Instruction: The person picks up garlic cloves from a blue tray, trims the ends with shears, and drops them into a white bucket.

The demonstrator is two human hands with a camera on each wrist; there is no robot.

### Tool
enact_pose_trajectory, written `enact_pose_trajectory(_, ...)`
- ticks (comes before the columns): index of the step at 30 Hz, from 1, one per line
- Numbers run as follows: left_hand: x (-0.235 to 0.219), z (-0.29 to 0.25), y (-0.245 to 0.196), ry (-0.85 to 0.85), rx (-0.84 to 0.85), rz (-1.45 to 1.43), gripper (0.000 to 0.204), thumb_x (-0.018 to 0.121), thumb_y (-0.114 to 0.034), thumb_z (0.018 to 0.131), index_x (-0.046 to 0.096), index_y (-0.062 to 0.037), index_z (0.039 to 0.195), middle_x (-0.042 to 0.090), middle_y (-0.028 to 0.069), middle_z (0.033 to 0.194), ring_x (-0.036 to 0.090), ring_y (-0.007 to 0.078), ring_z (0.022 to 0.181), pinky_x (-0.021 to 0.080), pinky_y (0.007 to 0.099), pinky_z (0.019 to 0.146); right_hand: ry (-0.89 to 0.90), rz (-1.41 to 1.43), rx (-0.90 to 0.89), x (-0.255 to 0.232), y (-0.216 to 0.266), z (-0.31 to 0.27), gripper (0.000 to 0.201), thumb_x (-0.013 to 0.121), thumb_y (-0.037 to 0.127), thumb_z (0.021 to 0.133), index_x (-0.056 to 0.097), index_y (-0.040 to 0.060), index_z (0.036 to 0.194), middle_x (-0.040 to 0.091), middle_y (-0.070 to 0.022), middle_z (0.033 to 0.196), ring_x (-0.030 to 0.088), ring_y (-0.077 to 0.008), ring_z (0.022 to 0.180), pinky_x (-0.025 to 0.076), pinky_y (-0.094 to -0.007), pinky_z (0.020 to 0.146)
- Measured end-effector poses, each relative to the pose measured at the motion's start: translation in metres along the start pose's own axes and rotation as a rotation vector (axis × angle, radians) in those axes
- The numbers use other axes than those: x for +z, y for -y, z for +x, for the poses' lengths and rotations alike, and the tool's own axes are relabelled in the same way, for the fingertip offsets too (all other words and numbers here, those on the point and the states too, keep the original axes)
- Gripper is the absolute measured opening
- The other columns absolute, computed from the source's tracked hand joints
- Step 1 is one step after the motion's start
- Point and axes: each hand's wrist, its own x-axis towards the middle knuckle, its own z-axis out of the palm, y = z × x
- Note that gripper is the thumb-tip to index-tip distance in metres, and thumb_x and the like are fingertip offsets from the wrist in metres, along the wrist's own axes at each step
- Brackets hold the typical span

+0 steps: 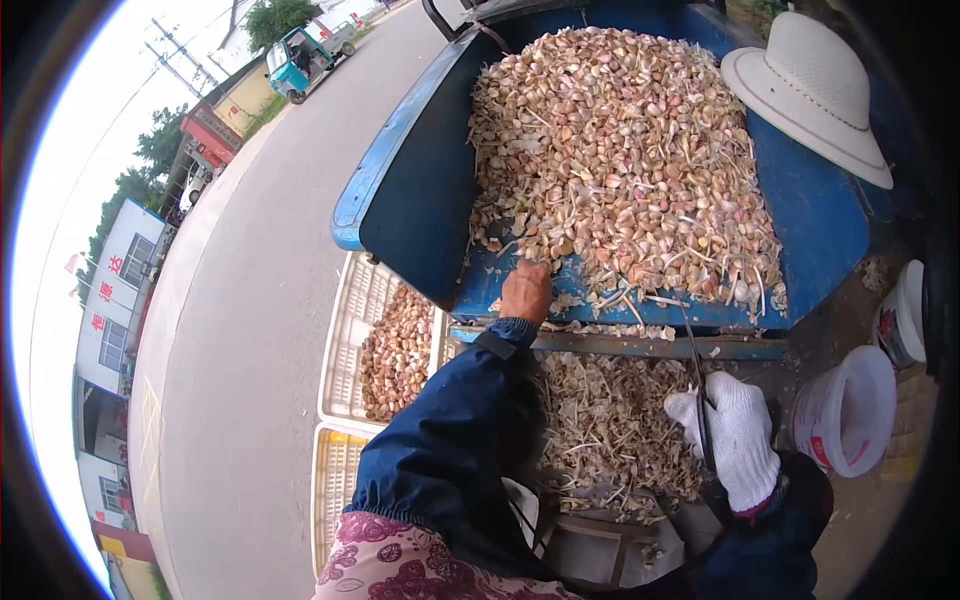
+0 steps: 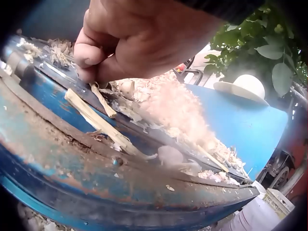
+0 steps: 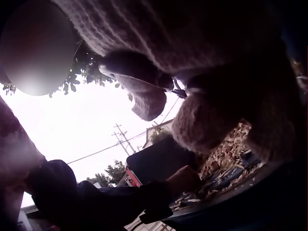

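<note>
The bare left hand is at the front lip of the blue truck bed. In the left wrist view its curled fingers pinch the end of a short dry stem; a thicker stem lies just beside it. The right hand, in a white knitted glove, holds dark long-bladed scissors, the blades pointing at the bed's edge. The right wrist view shows the gloved fingers around a dark handle. A large heap of garlic cloves fills the bed.
White crates stand left of the bed, one with cloves. Dry stem scraps are piled below the lip. A white hat rests on the right side, with buckets below. A road runs along the left.
</note>
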Motion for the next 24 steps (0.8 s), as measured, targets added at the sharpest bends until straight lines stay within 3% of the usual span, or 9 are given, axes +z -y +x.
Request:
enact_pose_trajectory(8,0.018,0.008,0.026,-0.105,-0.004,-0.225,0.014,0.064,-0.012,0.069,0.06,0.0004,0.074,0.062,0.0232,0.084,0.059,0.0442,0.085,0.048,0.051,0.075,0.068,0.245,0.115,0.0,0.0,-0.001,0.021,0.068,0.012,0.084,0.053,0.0036,0.07,0.051,0.0012,0.056,0.044,-0.0059,0.044,0.036,-0.0242,0.038)
enact_pose_trajectory(10,0.024,0.018,0.037,-0.078,-0.067,-0.269,0.015,0.062,-0.013,0.069,0.06,0.0017,0.071,0.062,0.0235,0.078,0.06,0.0443,0.081,0.049,0.0499,0.071,-0.024,0.195,0.107,0.004,-0.006,0.0,0.04,0.078,0.027,0.079,0.053,0.0,0.065,0.057,-0.0136,0.053,0.057,-0.0231,0.046,0.042,-0.0345,0.045)
enact_pose_trajectory(12,0.041,0.027,0.063,0.003,-0.001,-0.19,0.014,0.062,-0.014,0.073,0.064,-0.0004,0.072,0.065,0.0212,0.082,0.063,0.0399,0.082,0.05,0.0473,0.071,0.028,0.25,0.184,-0.005,0.011,-0.001,0.039,0.077,0.026,0.08,0.053,0.0004,0.065,0.056,-0.0108,0.051,0.055,-0.0182,0.045,0.041,-0.0339,0.044)
enact_pose_trajectory(14,0.023,0.024,0.064,-0.035,-0.139,-0.547,0.017,0.062,-0.013,0.076,0.063,0.0015,0.068,0.065,0.0184,0.069,0.063,0.0342,0.062,0.049,0.0444,0.055,0.032,0.229,0.29,-0.008,0.018,-0.001,0.038,0.077,0.024,0.08,0.052,0.0013,0.063,0.054,-0.0072,0.05,0.054,-0.0131,0.044,0.04,-0.0318,0.042)
enact_pose_trajectory(16,-0.001,0.028,0.062,0.155,-0.717,-1.413,0.019,0.062,-0.008,0.08,0.061,0.0023,0.065,0.06,0.0123,0.057,0.055,0.0241,0.043,0.04,0.0375,0.039,0.038,0.263,0.298,-0.01,0.022,-0.001,0.037,0.076,0.022,0.08,0.052,0.0015,0.063,0.054,-0.006,0.05,0.052,-0.0117,0.044,0.038,-0.0305,0.042)
enact_pose_trajectory(17,-0.009,0.028,0.053,0.103,-0.749,-1.371,0.02,0.061,-0.004,0.082,0.06,0.0029,0.064,0.056,0.0086,0.054,0.049,0.0192,0.037,0.033,0.0321,0.033,0.038,0.298,0.312,-0.01,0.024,-0.001,0.036,0.076,0.02,0.081,0.051,0.0017,0.063,0.054,-0.0049,0.05,0.051,-0.0104,0.044,0.037,-0.0292,0.041)
enact_pose_trajectory(20,-0.027,0.025,0.023,-0.037,-0.643,-1.169,0.014,0.058,-0.004,0.084,0.062,0.0052,0.074,0.059,0.0108,0.06,0.052,0.0143,0.043,0.034,0.0323,0.035,0.056,0.449,0.338,-0.006,0.017,0.001,0.035,0.075,0.018,0.081,0.051,0.0012,0.063,0.054,-0.0036,0.051,0.048,-0.0085,0.043,0.036,-0.0276,0.041)
enact_pose_trajectory(22,0.012,0.038,0.034,-0.094,-0.593,-1.105,0.013,0.057,-0.003,0.082,0.066,0.005,0.079,0.061,0.0123,0.06,0.056,0.0157,0.047,0.04,0.0351,0.04,0.046,0.438,0.341,-0.004,0.018,0.001,0.035,0.075,0.017,0.081,0.051,0.0013,0.063,0.054,-0.0038,0.051,0.049,-0.0078,0.044,0.036,-0.0277,0.041)
enact_pose_trajectory(24,0.039,0.047,0.041,-0.338,-0.199,-0.689,0.019,0.055,-0.001,0.077,0.071,0.0024,0.087,0.063,0.0148,0.064,0.061,0.0197,0.053,0.047,0.0351,0.05,0.052,0.386,0.321,-0.004,0.023,0.001,0.036,0.076,0.019,0.081,0.051,0.0015,0.062,0.055,-0.0054,0.05,0.05,-0.01,0.044,0.037,-0.0289,0.041)
